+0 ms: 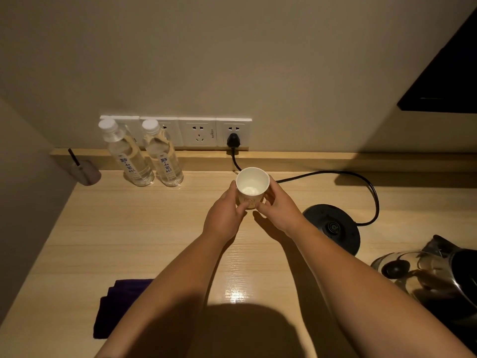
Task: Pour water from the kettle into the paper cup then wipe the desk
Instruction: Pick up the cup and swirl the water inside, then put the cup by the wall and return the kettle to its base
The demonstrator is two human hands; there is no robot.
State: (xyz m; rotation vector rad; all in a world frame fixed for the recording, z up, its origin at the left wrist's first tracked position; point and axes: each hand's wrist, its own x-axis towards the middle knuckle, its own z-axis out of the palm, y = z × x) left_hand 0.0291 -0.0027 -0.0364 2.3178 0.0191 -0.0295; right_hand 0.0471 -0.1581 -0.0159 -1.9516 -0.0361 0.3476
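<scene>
A white paper cup (252, 182) stands upright at the back middle of the wooden desk (154, 228), and some water shows at its bottom. My left hand (225, 215) grips its left side and my right hand (278, 210) grips its right side. The steel kettle (436, 272) sits off its base at the right edge of the desk, partly cut off by the frame. Its round black base (335, 226) lies between the kettle and my right hand. A dark purple cloth (116, 306) lies folded at the front left, partly hidden by my left forearm.
Two clear water bottles (144, 156) stand at the back left under a row of wall sockets (198, 133). A black cord (361, 182) runs from the plugged socket to the base. A small grey holder with a dark stick (86, 171) sits in the back left corner.
</scene>
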